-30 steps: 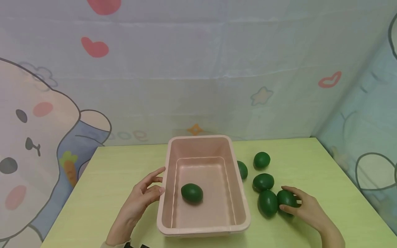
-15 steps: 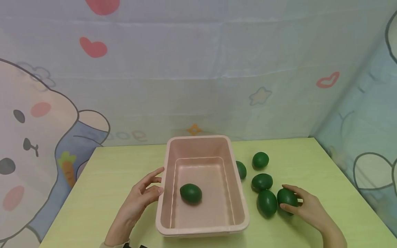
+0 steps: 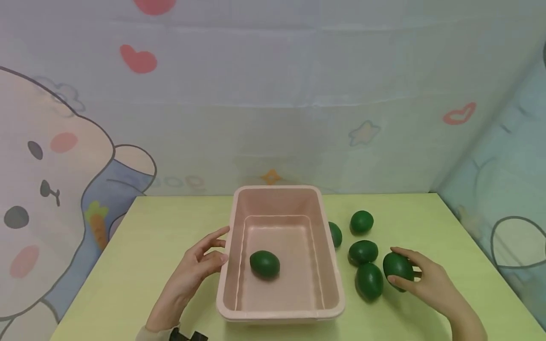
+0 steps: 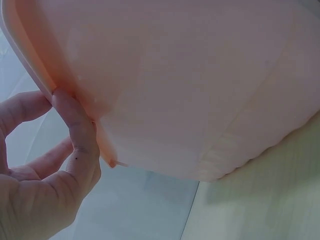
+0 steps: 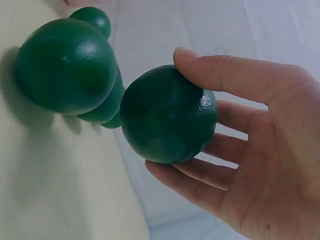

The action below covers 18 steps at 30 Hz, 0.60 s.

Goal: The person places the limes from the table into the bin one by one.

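In the head view my right hand holds a dark green oval fruit, like a lime or an avocado, just above the table. Thumb and fingers curl round it in the right wrist view, where its skin looks slightly pitted. A pink plastic box stands mid-table with one green fruit lying in it. My left hand grips the box's left rim; the left wrist view shows thumb and finger at that rim. Beside the held fruit lies another green fruit.
More green fruits lie right of the box: one in the middle, one farther back, and one partly hidden by the box wall. A printed cloth hangs behind the yellow-green table.
My right hand has raised its green fruit slightly off the table, away from the fruit beside it. The left hand keeps its place at the box; the head view has shifted a little.
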Motion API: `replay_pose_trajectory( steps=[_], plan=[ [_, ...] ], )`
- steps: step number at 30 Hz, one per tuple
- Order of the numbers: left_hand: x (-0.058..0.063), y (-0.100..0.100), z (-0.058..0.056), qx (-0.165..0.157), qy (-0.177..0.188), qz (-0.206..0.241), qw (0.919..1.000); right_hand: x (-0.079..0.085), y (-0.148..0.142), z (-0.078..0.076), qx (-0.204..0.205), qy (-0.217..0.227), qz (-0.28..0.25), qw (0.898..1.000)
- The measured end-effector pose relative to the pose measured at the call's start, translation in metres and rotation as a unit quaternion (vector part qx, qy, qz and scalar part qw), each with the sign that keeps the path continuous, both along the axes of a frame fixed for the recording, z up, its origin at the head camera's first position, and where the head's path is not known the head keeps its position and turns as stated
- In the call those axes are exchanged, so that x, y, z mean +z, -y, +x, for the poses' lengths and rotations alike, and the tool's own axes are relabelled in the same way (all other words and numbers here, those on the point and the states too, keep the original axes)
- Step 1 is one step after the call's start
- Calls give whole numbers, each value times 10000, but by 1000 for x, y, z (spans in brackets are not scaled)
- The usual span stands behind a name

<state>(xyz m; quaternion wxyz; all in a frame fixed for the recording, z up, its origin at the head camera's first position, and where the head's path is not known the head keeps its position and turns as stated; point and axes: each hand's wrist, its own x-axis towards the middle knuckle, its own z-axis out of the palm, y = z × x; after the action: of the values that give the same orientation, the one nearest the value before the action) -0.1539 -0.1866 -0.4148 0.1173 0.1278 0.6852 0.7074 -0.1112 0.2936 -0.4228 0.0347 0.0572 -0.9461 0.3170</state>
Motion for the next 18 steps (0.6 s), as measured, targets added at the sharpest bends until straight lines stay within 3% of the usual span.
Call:
replay_pose_trajectory(
  steps=[18],
  plan=[
    [1,0,0,7,31,-105,9999,29,15,-15,395,-284,347,9982]
  ],
)
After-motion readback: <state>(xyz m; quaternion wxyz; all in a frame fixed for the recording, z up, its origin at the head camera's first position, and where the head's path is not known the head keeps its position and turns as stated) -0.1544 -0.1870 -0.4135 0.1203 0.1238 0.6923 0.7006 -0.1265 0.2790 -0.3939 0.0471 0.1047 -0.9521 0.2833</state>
